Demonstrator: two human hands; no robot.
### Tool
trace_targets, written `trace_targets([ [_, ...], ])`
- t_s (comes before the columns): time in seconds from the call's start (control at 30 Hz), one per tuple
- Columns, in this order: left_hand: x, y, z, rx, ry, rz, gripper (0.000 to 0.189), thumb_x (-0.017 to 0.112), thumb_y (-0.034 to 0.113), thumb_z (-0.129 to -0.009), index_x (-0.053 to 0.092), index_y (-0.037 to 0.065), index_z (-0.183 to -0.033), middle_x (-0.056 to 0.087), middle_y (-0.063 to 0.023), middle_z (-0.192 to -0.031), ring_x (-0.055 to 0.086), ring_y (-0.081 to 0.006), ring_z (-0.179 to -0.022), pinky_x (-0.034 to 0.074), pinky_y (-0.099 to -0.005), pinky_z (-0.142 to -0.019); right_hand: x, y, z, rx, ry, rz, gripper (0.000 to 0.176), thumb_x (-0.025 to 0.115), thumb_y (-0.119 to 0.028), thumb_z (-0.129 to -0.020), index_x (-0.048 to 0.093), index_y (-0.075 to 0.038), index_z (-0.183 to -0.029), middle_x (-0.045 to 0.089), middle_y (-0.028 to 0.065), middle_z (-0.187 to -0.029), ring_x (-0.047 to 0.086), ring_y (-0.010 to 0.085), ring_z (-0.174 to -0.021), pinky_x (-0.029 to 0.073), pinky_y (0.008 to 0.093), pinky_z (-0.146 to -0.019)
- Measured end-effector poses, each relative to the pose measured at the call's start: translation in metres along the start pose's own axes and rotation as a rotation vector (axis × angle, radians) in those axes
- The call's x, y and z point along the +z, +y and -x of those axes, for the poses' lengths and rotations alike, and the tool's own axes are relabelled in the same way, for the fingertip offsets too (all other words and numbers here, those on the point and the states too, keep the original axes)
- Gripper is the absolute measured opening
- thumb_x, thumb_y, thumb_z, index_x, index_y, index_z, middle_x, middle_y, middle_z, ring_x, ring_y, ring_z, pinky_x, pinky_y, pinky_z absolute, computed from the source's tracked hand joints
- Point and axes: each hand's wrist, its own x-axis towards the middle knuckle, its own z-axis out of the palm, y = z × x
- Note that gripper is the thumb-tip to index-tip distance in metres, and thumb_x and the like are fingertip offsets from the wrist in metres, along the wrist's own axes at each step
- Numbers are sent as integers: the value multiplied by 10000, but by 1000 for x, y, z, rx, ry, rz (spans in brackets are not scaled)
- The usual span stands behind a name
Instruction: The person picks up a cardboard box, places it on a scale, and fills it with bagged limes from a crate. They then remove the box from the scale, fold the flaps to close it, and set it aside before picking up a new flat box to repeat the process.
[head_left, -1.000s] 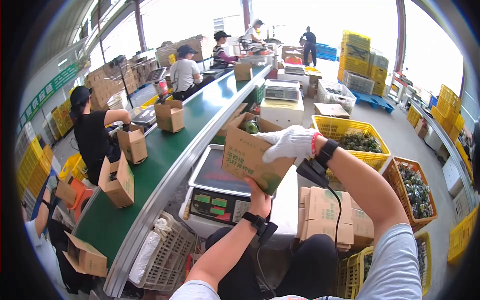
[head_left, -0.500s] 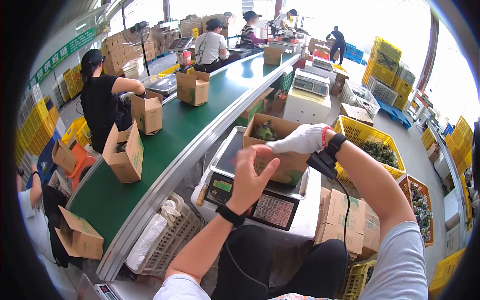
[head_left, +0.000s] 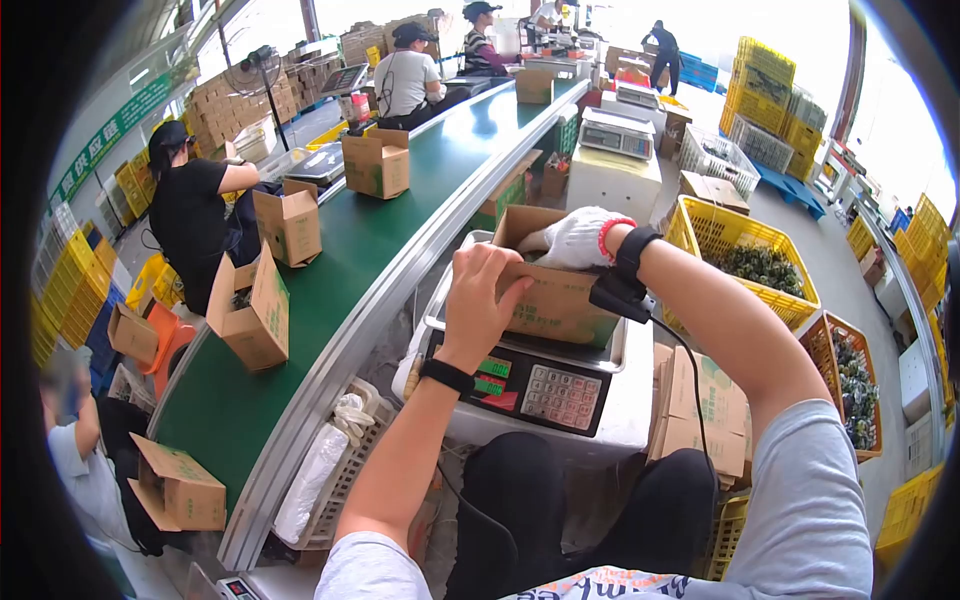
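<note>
Open brown cardboard box (head_left: 560, 300) w/ green print sits on the steel pan of a white electronic scale (head_left: 545, 395), right in front of the worker. Bare left hand (head_left: 478, 300) clamps the box's near-left rim, fingers hooked inside, thumb outside. White-gloved right hand (head_left: 578, 238) lies across the open top, fingertips dipping in; whether it grips anything can't be told. Long green conveyor belt (head_left: 350, 250) runs just left of the scale, carrying more open cartons (head_left: 375, 165). Yellow plastic crate (head_left: 690, 215) of dark produce stands at right; flat cartons (head_left: 700, 420) are stacked below it. A person in black (head_left: 190, 220) works across the belt.
</note>
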Motion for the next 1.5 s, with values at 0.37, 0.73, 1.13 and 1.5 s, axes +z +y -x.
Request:
trace_targets([
  [0.37,4,3,-7,0,-25,-34,297,779,102,-802,610,111,-1046,595,-93,-1039,516,-384,-1036,461,-469,-893,6,37,69,-163,541,-477,403,528,-391,-1021,636,-141,-1319,692,98,-1226,665,248,-1069,507,304,-942],
  [0.73,-5,-12,-47,-12,-127,54,420,756,518,-851,745,118,-978,630,-80,-1075,504,-305,-1121,451,-416,-979,264,139,440,897,602,-739,330,569,-230,-1021,607,8,-1247,656,107,-1199,587,198,-1136,432,310,-1024],
  [1.13,-23,20,-45,53,127,195,217,758,327,-899,728,112,-894,654,-42,-1009,545,-234,-1039,423,-369,-927,616,112,589,1464,13,-1042,771,641,-580,-909,440,-110,-1487,609,233,-1328,608,330,-1173,466,400,-942],
  [1.5,-47,11,-8,-161,100,199,176,754,248,-911,715,77,-926,661,-35,-1028,566,-193,-1008,486,-326,-861,574,106,598,1235,-121,-1071,672,652,-515,-928,620,40,-1305,715,139,-1197,644,240,-1115,472,332,-959],
])
